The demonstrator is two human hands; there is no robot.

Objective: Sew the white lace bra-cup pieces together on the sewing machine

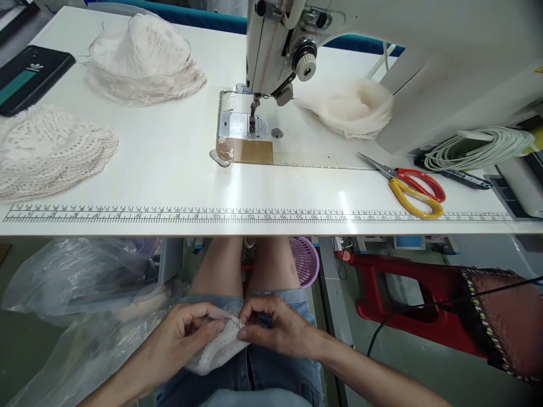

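Observation:
A small white fabric piece [223, 346], with a textured edge, rests over my lap below the table edge. My left hand [193, 333] pinches its upper left edge between thumb and fingers. On the other side my right hand [274, 328] pinches the upper right edge, close to the left fingertips. Part of the cloth is hidden behind the fingers, and its lower end hangs toward my denim shorts [271, 367].
Ahead stands a sewing machine [271, 51] with cream fabric [352, 110] beside its needle. White lace stacks [144, 62] lie left, near a black phone-like case [34, 79]. Scissors [413, 186] and coiled cord [479, 148] are right. A purple basket [306, 261] stands below.

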